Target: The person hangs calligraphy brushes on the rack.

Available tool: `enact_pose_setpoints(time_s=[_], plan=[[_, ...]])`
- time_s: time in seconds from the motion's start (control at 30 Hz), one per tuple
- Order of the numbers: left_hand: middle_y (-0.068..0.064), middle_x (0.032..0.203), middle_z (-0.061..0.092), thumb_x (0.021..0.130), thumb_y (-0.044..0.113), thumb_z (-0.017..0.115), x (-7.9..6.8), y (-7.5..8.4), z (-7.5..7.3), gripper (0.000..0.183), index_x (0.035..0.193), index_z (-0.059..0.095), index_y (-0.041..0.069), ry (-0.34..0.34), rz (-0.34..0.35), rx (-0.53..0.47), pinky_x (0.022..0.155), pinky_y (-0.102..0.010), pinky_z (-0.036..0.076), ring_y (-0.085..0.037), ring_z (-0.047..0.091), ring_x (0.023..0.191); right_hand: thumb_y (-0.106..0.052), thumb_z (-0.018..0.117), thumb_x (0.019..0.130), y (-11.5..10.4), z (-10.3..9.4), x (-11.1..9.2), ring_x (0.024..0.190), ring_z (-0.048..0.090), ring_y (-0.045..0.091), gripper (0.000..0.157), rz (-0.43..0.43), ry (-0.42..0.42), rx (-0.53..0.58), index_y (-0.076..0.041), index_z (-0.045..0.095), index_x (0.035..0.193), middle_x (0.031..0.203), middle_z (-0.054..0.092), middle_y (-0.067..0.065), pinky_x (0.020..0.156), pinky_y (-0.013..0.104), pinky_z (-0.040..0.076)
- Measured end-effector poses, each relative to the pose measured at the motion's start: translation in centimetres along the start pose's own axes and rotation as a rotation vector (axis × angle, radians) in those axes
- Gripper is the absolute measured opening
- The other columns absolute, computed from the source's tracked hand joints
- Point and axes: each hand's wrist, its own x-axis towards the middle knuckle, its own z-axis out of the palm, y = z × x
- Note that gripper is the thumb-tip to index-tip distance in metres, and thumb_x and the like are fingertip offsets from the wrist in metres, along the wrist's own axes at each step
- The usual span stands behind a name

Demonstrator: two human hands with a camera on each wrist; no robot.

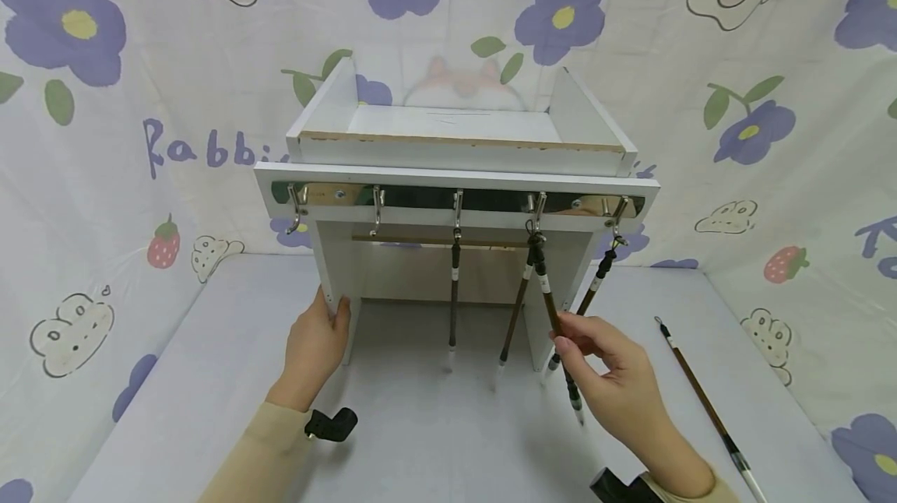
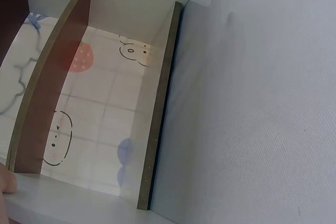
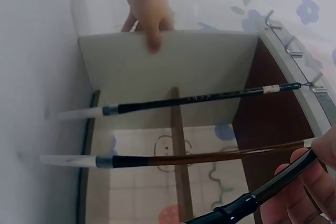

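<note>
A white shelf (image 1: 336, 254) with a metal strip of hooks (image 1: 420, 196) along its front top stands on the table. My left hand (image 1: 311, 351) grips its left side panel, thumb on the inner face. Between thumb and fingertips my right hand (image 1: 620, 382) pinches the brown handle of a calligraphy brush (image 1: 549, 293), whose top loop is up at the fourth hook from the left. Its tip points down. Another brush (image 1: 517, 308) hangs at that same hook. One brush (image 1: 455, 293) hangs from the middle hook, and a further brush (image 1: 596, 281) from the rightmost hook, partly behind my right hand.
A loose brush (image 1: 701, 394) lies on the white table (image 1: 434, 441) right of my right hand. The shelf's upper tray (image 1: 455, 125) has low side walls. Behind everything hangs a patterned cloth (image 1: 652, 5). The two leftmost hooks carry no brush.
</note>
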Motion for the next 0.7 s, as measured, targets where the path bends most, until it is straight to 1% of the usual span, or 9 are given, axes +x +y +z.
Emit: enact_pose_setpoints(time_s=[0.1,0.27,0.53,0.7], plan=[[-0.03,0.103,0.065,0.102,0.025,0.047,0.0,0.0,0.0,0.04,0.133,0.044,0.001,-0.008,-0.013,0.001,0.063,-0.054,0.052,-0.043,0.067,0.082,0.015,0.066,0.083,0.1,0.3,-0.1,0.086,0.063,0.009,0.04,0.004,-0.007,-0.003,-0.003,0.065,0.118,0.096,0.069,0.006,0.074,0.019,0.051],[-0.03,0.104,0.065,0.102,0.025,0.047,0.0,0.1,-0.1,0.04,0.133,0.044,0.001,-0.005,-0.012,-0.001,0.063,-0.054,0.052,-0.043,0.067,0.082,0.013,0.067,0.084,0.3,0.8,-0.4,0.084,0.062,0.01,0.038,0.013,-0.024,0.001,-0.003,0.066,0.119,0.097,0.068,0.003,0.074,0.019,0.051],[-0.03,0.106,0.065,0.102,0.025,0.047,-0.1,0.1,-0.2,0.041,0.134,0.043,0.0,-0.001,0.004,0.0,0.063,-0.053,0.052,-0.042,0.067,0.082,0.015,0.066,0.082,0.3,1.8,-0.3,0.081,0.063,0.011,0.041,-0.053,-0.038,0.054,-0.002,0.065,0.119,0.095,0.068,0.007,0.07,0.02,0.051],[-0.03,0.109,0.064,0.102,0.025,0.047,-0.1,0.0,-0.1,0.04,0.134,0.043,0.001,-0.002,0.006,0.001,0.065,-0.054,0.052,-0.043,0.067,0.085,0.01,0.066,0.085,0.2,2.4,-0.1,0.081,0.063,0.011,0.037,-0.035,-0.067,0.057,-0.004,0.065,0.12,0.095,0.068,0.005,0.068,0.021,0.051]])
